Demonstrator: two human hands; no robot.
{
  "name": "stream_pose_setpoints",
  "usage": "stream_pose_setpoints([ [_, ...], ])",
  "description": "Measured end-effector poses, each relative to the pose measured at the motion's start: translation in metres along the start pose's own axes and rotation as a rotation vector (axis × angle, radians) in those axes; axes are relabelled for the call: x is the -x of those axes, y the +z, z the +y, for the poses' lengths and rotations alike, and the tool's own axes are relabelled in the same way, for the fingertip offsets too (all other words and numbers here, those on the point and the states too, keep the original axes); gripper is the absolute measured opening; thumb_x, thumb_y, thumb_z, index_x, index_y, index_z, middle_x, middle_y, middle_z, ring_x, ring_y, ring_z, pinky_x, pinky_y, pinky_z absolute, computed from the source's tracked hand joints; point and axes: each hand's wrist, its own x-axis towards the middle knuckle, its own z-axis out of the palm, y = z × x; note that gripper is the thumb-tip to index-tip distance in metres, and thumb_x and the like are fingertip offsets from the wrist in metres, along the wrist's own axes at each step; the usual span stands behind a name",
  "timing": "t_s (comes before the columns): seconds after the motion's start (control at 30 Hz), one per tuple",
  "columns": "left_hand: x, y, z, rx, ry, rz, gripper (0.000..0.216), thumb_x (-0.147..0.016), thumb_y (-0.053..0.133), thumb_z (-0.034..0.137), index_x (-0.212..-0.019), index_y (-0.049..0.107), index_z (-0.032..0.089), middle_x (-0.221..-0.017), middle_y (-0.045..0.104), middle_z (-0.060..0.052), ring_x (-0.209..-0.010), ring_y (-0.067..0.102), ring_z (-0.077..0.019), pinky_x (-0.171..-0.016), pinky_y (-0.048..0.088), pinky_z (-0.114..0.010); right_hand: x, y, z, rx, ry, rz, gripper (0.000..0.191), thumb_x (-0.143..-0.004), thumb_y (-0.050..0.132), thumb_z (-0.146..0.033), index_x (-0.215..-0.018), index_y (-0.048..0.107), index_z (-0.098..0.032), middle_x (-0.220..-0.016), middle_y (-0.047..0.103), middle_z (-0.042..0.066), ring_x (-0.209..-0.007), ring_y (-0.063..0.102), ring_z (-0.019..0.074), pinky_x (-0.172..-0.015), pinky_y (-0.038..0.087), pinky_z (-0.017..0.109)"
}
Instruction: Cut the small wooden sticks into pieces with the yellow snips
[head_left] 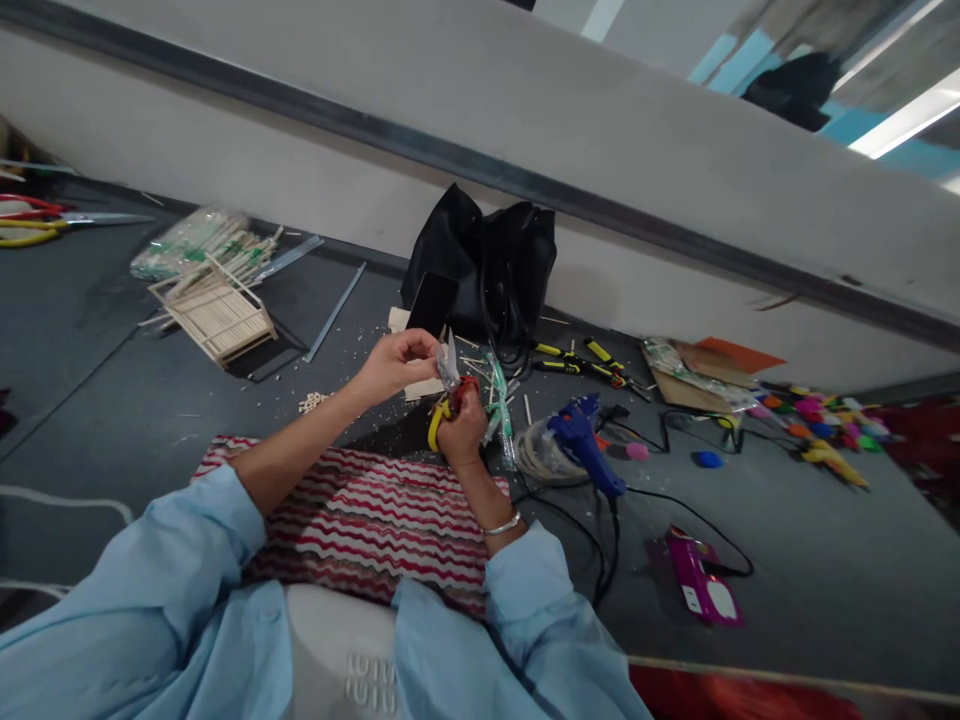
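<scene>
My right hand [463,428] is wrapped round the handles of a pair of scissors [449,365] with red and yellow grips, its blades pointing up and away from me. My left hand [401,365] is closed in a pinch at the blades; whatever sits between its fingertips is too small to make out. Below both hands lies a red and white striped cloth [375,510]. Crumbs and short cut stick pieces [311,402] are scattered on the dark table around them. Just right of the scissors is a crumpled clear and green plastic wrapper [498,400].
A black bag [484,265] leans on the wall. At left are a small stick frame [217,310], packs of sticks [202,245] and a metal ruler [335,312]. A blue glue gun [583,440], its cable, pliers [574,365], coloured pompoms [825,415] and a purple box [701,580] lie right.
</scene>
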Motion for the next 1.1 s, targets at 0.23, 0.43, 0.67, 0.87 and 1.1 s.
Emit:
stream_pose_setpoints([
  [0.23,0.001,-0.002,-0.002,0.003,0.0,-0.03,0.015,-0.068,0.072,0.021,-0.071,0.059,0.015,-0.068,0.065,0.001,-0.062,0.062,-0.0079,-0.062,0.051,-0.02,0.0,-0.001,-0.001,-0.011,0.013,-0.009,0.029,-0.07,0.058,-0.028,-0.097,0.053,-0.019,-0.077,0.057,0.003,-0.07,0.055,0.0199,-0.065,0.044,0.03],
  [0.43,0.002,-0.002,-0.003,0.026,0.011,-0.056,0.017,-0.069,0.074,0.022,-0.073,0.059,0.014,-0.069,0.066,0.0,-0.063,0.063,-0.0086,-0.063,0.052,-0.021,-0.001,-0.001,-0.002,-0.001,0.009,-0.008,0.03,-0.07,0.057,-0.027,-0.098,0.055,-0.018,-0.078,0.059,0.005,-0.072,0.057,0.0215,-0.065,0.046,0.031],
  [0.67,0.002,-0.002,-0.003,-0.004,0.022,-0.032,0.016,-0.068,0.074,0.022,-0.072,0.06,0.015,-0.067,0.066,0.0,-0.063,0.063,-0.0088,-0.062,0.052,-0.021,0.001,0.003,0.002,0.008,0.001,0.018,0.027,-0.069,0.057,-0.026,-0.096,0.057,-0.019,-0.072,0.06,0.003,-0.067,0.057,0.0204,-0.06,0.045,0.029],
  [0.87,0.001,-0.001,0.0,-0.003,0.018,-0.025,0.018,-0.07,0.074,0.024,-0.071,0.06,0.014,-0.064,0.065,0.0,-0.061,0.062,-0.0088,-0.062,0.05,-0.021,0.001,0.006,0.001,0.038,0.0,0.04,0.026,-0.073,0.053,-0.022,-0.097,0.059,-0.016,-0.074,0.063,0.006,-0.071,0.061,0.022,-0.066,0.047,0.031],
  [1.1,0.003,-0.001,0.005,0.088,0.013,-0.031,0.016,-0.076,0.071,0.027,-0.074,0.062,0.014,-0.061,0.065,-0.001,-0.059,0.062,-0.0096,-0.066,0.052,-0.026,-0.002,0.003,0.01,-0.033,-0.015,0.014,0.022,-0.077,0.052,-0.028,-0.093,0.06,-0.016,-0.083,0.067,0.009,-0.07,0.062,0.0208,-0.067,0.049,0.031],
])
